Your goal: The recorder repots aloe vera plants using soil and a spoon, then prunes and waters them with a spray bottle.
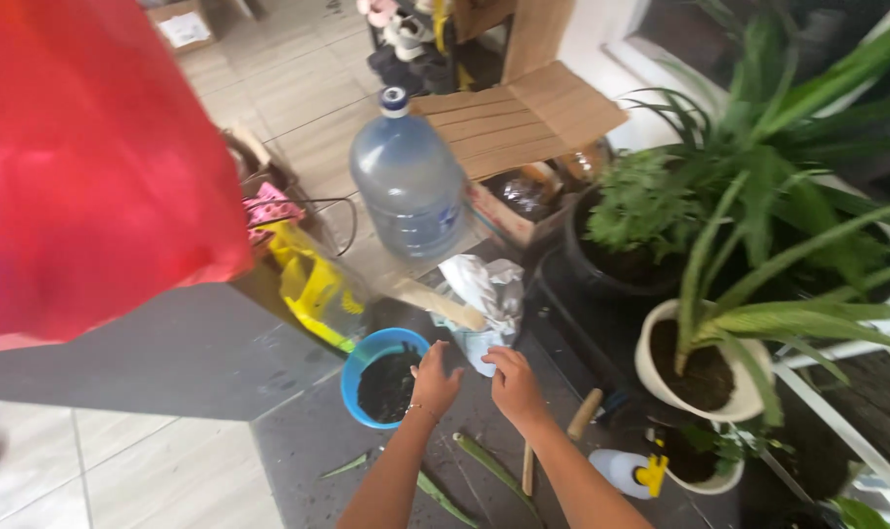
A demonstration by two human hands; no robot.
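My left hand [433, 379] hovers with fingers spread at the right rim of a blue pot [359, 357] filled with dark soil. My right hand [513, 384] reaches toward a crumpled white plastic bag [486, 294] just beyond it, its fingers curled at the bag's lower edge; whether it grips the bag is unclear. Long green leaf cuttings [492, 467] lie on the dark floor between my forearms.
A large water jug [409, 182] stands beyond, beside flattened cardboard [519, 116]. Potted plants [702, 372] crowd the right side. A wooden-handled tool [583, 415] and a white spray bottle [628, 472] lie at right. A yellow bag [311, 279] sits left; red fabric [82, 157] blocks the upper left.
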